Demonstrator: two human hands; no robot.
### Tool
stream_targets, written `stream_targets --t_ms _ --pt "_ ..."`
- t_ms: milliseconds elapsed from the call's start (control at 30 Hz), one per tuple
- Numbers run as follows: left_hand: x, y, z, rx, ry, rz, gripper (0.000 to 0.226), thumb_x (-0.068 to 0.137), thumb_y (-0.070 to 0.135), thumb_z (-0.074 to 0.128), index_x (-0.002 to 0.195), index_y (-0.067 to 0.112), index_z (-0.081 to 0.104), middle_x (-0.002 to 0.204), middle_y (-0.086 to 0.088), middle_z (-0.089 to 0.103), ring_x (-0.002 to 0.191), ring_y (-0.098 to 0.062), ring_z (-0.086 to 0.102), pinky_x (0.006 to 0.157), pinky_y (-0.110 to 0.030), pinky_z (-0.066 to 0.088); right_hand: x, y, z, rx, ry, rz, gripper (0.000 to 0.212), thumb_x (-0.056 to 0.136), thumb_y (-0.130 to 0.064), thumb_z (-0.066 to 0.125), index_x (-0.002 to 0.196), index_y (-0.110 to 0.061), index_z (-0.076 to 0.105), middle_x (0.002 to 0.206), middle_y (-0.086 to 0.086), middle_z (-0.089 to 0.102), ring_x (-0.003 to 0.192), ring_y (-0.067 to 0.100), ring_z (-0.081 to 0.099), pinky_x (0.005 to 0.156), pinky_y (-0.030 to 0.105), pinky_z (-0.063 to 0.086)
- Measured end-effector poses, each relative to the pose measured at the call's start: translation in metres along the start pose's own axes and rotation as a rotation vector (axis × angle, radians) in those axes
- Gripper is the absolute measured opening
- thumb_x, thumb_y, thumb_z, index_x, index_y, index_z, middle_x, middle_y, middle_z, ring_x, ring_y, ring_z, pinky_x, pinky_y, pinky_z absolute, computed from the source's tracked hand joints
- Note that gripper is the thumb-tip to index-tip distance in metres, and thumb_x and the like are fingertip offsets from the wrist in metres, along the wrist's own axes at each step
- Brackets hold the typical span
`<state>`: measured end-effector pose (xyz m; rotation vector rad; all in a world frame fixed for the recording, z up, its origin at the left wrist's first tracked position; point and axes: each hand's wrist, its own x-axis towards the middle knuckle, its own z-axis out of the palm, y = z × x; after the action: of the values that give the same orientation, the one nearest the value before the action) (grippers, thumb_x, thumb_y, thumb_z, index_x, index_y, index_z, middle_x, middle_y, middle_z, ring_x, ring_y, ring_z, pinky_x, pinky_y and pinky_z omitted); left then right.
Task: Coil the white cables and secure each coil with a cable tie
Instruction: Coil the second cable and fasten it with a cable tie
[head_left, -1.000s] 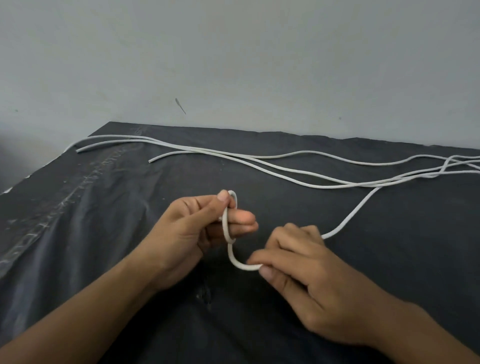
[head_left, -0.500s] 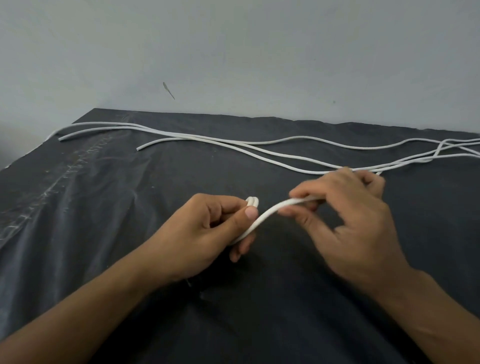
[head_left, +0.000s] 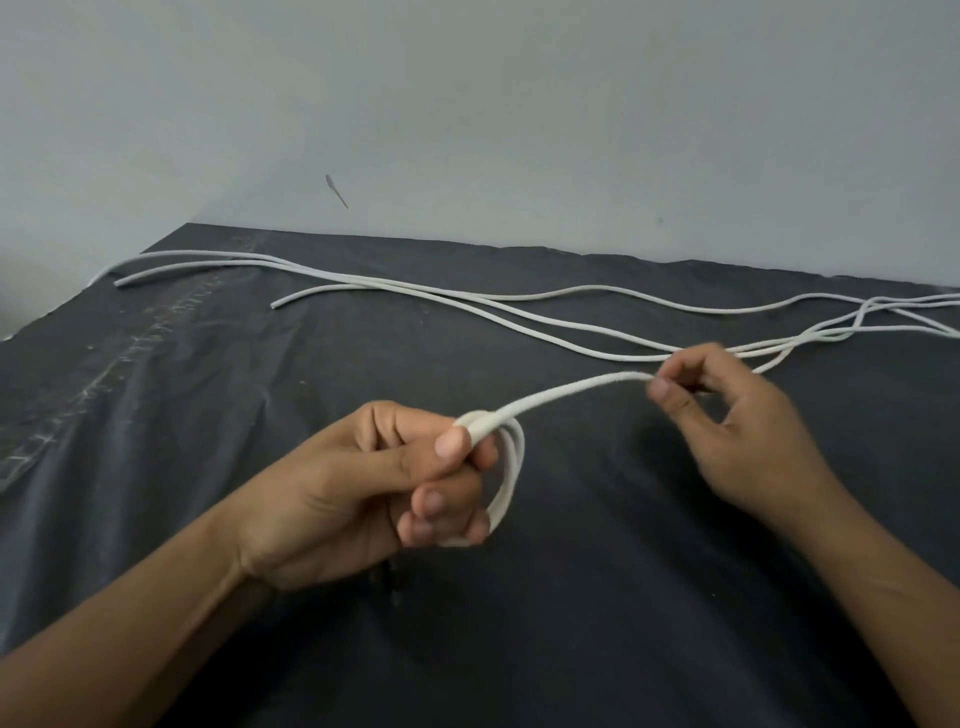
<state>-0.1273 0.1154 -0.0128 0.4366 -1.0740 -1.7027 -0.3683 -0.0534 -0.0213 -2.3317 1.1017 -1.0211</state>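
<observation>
My left hand (head_left: 395, 483) grips a small coil of white cable (head_left: 511, 467), thumb pressing the loops at the top; two or three loops hang past my fingers. The same cable (head_left: 571, 389) runs taut up and right to my right hand (head_left: 727, 415), which pinches it between thumb and forefinger. Beyond that hand the cable trails off to the right. No cable tie is visible.
Three more white cables (head_left: 415, 291) lie stretched across the far side of the dark cloth-covered table (head_left: 156, 415), crossing each other at the right edge. A grey wall rises behind the table's far edge.
Another loop has been laid into the coil in my left hand. My right hand has slid further right and up along the cable, drawing it taut.
</observation>
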Motion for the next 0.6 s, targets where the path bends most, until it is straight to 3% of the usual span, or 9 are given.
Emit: stream_targets --t_ms 67,167,333,433,500,600 --pt "-0.001 0.003 -0.003 -0.087 0.055 0.054 0.018 0.096 0.018 0.058 0.096 0.001 0.064 0.063 0.007 0.058 0.053 -0.002 0.056 0.076 -0.029 0.052 -0.003 -0.002 0.005 -0.07 -0.061 -0.073 0.005 0.091 -0.031 0.063 0.087 -0.032 0.059 0.08 -0.019 0.067 0.083 -0.001 0.063 0.095 0.043 0.046" --pt "-0.001 0.009 -0.007 -0.201 0.142 0.155 0.018 0.094 0.02 0.06 0.093 0.003 0.066 0.062 0.006 0.058 0.051 -0.004 0.056 0.077 -0.029 0.054 -0.008 -0.014 0.011 -0.065 -0.148 -0.217 0.012 0.092 -0.017 0.066 0.087 -0.028 0.063 0.076 -0.015 0.065 0.077 -0.001 0.062 0.078 0.023 0.046" --pt "0.003 0.009 -0.014 -0.142 0.454 0.325 0.022 0.083 0.025 0.069 0.091 0.006 0.074 0.064 0.006 0.057 0.054 -0.004 0.058 0.08 -0.025 0.055 -0.026 -0.042 0.023 -0.061 -0.305 -0.421 0.004 0.094 -0.024 0.063 0.093 -0.025 0.067 0.082 -0.019 0.057 0.08 -0.006 0.051 0.078 0.027 0.035" --pt "0.007 0.002 -0.015 0.003 0.575 0.325 0.021 0.088 0.024 0.061 0.094 0.008 0.074 0.069 0.003 0.061 0.06 -0.007 0.061 0.086 -0.027 0.054 -0.036 -0.06 0.028 0.003 -0.397 -0.553 0.009 0.095 -0.023 0.06 0.101 -0.024 0.067 0.09 -0.015 0.056 0.087 -0.001 0.051 0.081 0.022 0.031" --pt "0.008 -0.004 -0.013 0.163 0.652 0.296 0.023 0.081 0.026 0.067 0.094 0.009 0.075 0.071 0.002 0.064 0.064 -0.009 0.062 0.089 -0.033 0.049 -0.039 -0.069 0.032 0.052 -0.429 -0.613 0.017 0.096 -0.018 0.059 0.11 -0.021 0.067 0.097 -0.011 0.057 0.091 0.002 0.051 0.084 0.021 0.031" --pt "0.008 -0.014 -0.007 0.457 0.714 0.232 0.035 0.075 0.036 0.071 0.088 0.004 0.076 0.071 -0.002 0.068 0.071 -0.011 0.062 0.077 -0.027 0.049 -0.042 -0.075 0.037 0.062 -0.368 -0.711 0.023 0.099 -0.016 0.055 0.117 -0.017 0.069 0.105 -0.007 0.061 0.095 0.006 0.053 0.087 0.024 0.036"
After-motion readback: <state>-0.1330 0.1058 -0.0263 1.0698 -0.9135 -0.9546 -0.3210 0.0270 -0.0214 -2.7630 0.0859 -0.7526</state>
